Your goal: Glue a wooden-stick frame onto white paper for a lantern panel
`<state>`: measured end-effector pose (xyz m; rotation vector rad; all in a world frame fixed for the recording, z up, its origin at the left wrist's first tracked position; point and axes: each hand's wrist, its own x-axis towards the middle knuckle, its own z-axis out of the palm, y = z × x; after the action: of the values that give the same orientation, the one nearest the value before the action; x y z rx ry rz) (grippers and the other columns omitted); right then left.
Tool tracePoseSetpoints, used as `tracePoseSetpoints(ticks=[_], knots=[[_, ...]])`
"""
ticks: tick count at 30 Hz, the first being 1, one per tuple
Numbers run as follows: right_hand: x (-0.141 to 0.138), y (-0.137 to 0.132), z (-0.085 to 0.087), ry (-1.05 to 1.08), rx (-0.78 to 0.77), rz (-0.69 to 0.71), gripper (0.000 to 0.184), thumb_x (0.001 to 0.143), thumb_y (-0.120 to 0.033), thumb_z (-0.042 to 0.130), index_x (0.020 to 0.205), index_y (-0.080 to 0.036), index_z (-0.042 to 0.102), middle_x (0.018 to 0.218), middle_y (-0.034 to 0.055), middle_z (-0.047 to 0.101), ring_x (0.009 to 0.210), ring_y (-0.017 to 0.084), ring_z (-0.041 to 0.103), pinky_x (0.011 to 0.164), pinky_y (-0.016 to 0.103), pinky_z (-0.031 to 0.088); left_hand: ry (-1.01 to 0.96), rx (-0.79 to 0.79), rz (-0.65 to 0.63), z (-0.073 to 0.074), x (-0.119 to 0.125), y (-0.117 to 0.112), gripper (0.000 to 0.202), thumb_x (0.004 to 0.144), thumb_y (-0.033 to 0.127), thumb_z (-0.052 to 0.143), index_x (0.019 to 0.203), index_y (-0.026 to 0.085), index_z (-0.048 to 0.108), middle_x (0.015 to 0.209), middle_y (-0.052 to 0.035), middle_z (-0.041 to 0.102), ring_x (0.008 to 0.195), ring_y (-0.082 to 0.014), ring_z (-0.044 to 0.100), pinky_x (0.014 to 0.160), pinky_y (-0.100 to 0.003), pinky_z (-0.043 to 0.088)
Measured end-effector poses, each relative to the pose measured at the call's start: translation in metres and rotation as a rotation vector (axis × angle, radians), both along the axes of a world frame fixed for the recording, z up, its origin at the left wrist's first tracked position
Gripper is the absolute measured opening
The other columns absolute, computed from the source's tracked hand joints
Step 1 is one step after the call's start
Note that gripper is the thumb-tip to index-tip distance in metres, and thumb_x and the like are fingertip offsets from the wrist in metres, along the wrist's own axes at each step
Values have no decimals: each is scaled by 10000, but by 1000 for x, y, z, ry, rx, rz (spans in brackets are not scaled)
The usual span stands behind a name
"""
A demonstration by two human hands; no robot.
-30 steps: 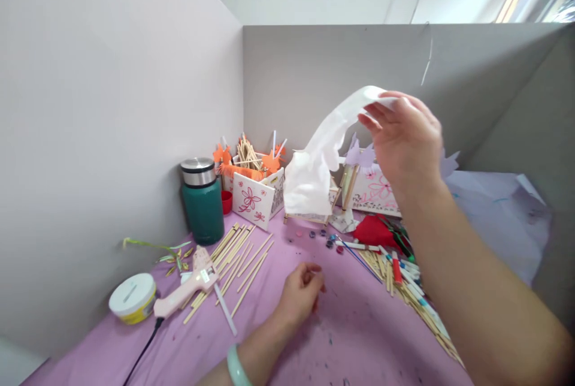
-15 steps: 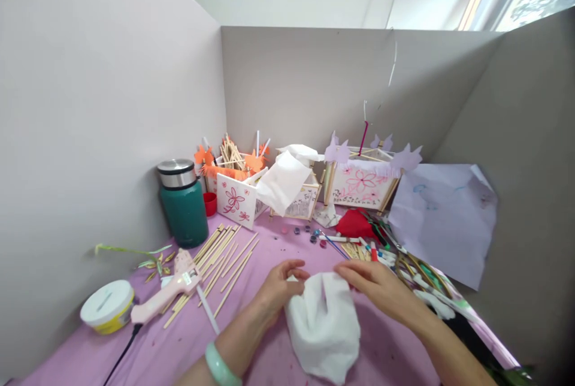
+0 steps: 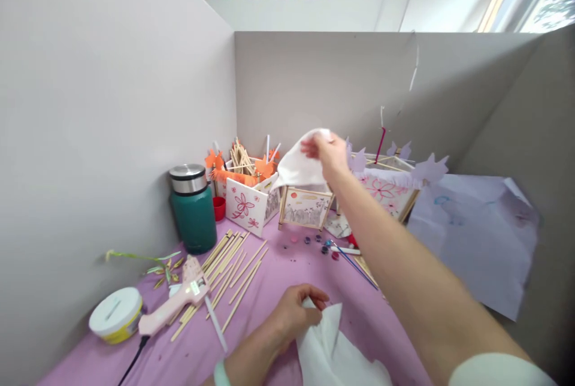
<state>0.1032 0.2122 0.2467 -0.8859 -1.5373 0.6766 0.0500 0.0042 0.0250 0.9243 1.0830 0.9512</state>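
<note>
My left hand (image 3: 302, 312) pinches the upper corner of a white cloth-like sheet (image 3: 335, 350), which hangs down over the near edge of the table. My right hand (image 3: 327, 149) is stretched far forward, its fingers closed on a second thin white sheet (image 3: 296, 165). That sheet is lifted above a small stick-framed box (image 3: 308, 209) with a grey drawing and an orange spot on its front. One lower corner of the sheet trails towards the neighbouring flower-painted panel (image 3: 243, 206).
Left stand a green bottle (image 3: 194, 221), a pink glue gun (image 3: 175, 305), a white-lidded tub (image 3: 115, 314) and several wooden sticks (image 3: 231, 269). Small paint pots (image 3: 324, 249) and a blue brush (image 3: 354, 263) lie mid-table. A lilac paper sheet (image 3: 476, 236) leans at the right.
My right hand has left the near white sheet, reached forward and raised the sheet on the box. My left hand keeps the near sheet, which now hangs looser. The view has shifted slightly.
</note>
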Motion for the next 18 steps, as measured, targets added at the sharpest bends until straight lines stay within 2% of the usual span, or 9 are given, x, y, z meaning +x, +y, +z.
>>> tracePoseSetpoints(ticks=[2, 4, 7, 9, 11, 13, 15, 18], knots=[[7, 14, 22, -206, 242, -126, 259, 888, -212, 414, 1104, -156, 545, 1107, 108, 658, 931, 166, 644, 786, 299, 513, 14, -10, 3, -1, 2, 0, 402, 520, 38, 519, 879, 115, 683, 828, -32, 640, 584, -103, 526, 536, -227, 385], [12, 25, 33, -647, 288, -311, 358, 796, -190, 574, 1149, -143, 546, 1181, 147, 619, 1088, 255, 577, 889, 391, 468, 22, -11, 9, 0, 3, 0, 404, 515, 30, 517, 872, 114, 685, 831, -33, 640, 586, -101, 524, 534, -223, 381], [12, 36, 27, -1239, 173, -526, 634, 660, -206, 738, 1241, -88, 514, 1225, 214, 575, 1198, 352, 479, 959, 477, 392, 24, -5, 14, 1, 3, 1, 397, 516, 24, 524, 867, 113, 688, 820, -31, 641, 589, -100, 521, 541, -221, 380], [7, 41, 16, -1468, 39, -545, 721, 636, -290, 782, 1270, -80, 510, 1227, 224, 572, 1205, 365, 474, 966, 489, 376, 24, 2, 11, 1, 3, 1, 393, 519, 26, 529, 865, 114, 692, 815, -31, 643, 592, -100, 522, 547, -221, 382], [3, 45, 6, -1583, -91, -470, 685, 636, -401, 786, 1225, -123, 576, 1184, 190, 610, 1141, 342, 537, 929, 467, 414, 26, 13, 5, 0, 2, 2, 392, 521, 28, 532, 866, 116, 697, 814, -31, 645, 595, -100, 524, 553, -222, 383], [1, 49, -2, -1624, -162, -383, 587, 627, -450, 785, 1126, -170, 657, 1103, 146, 661, 1038, 304, 608, 865, 424, 468, 25, 19, 4, -1, 2, 3, 394, 525, 33, 535, 871, 118, 701, 816, -32, 647, 596, -100, 525, 556, -224, 384], [1, 53, -6, -1634, -174, -354, 505, 630, -416, 791, 1065, -178, 696, 1053, 138, 683, 989, 290, 636, 819, 391, 495, 22, 12, 5, -1, 2, 3, 398, 522, 34, 535, 874, 118, 700, 812, -32, 647, 595, -102, 525, 556, -226, 385], [2, 58, -7, -1625, -131, -386, 461, 695, -339, 753, 1111, -151, 685, 1104, 191, 662, 1060, 314, 614, 836, 390, 492, 26, -5, 11, 2, 3, 2, 398, 512, 30, 530, 862, 115, 698, 799, -29, 643, 589, -102, 521, 546, -225, 380]])
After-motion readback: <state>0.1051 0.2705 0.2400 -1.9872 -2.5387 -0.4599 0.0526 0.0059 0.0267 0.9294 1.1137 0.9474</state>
